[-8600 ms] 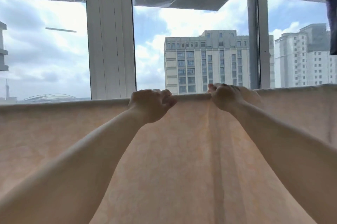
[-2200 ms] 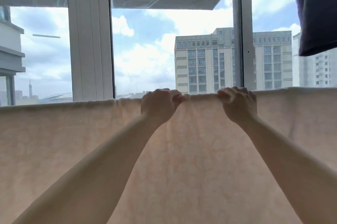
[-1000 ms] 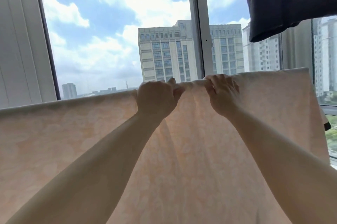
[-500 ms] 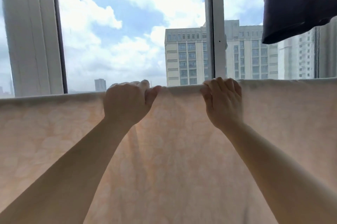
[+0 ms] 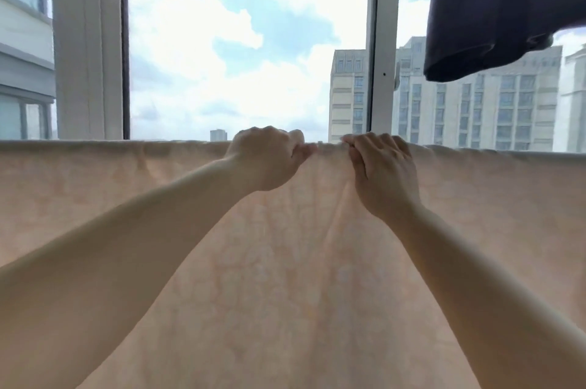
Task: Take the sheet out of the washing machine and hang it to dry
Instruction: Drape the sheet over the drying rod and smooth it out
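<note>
Sheet (image 5: pixel 285 277) is draped over something at window height, peach with a faint pattern, filling the whole lower view. Left hand (image 5: pixel 266 157) is fisted on its top edge, right hand (image 5: pixel 383 173) curls over the edge just beside it. Dark garment (image 5: pixel 501 8) hangs upper right.

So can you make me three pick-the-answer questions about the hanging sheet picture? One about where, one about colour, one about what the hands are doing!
1. Where is the dark cloth?
A. upper right, above the sheet
B. on the floor
C. in the left hand

2. What colour is the sheet?
A. green
B. pale peach
C. black

3. What are the left hand and right hand doing?
A. waving
B. resting at the sides
C. gripping the sheet's top edge

Answers: A, it hangs by the window; B, light peach fabric; C, fingers curl over the edge.
</note>
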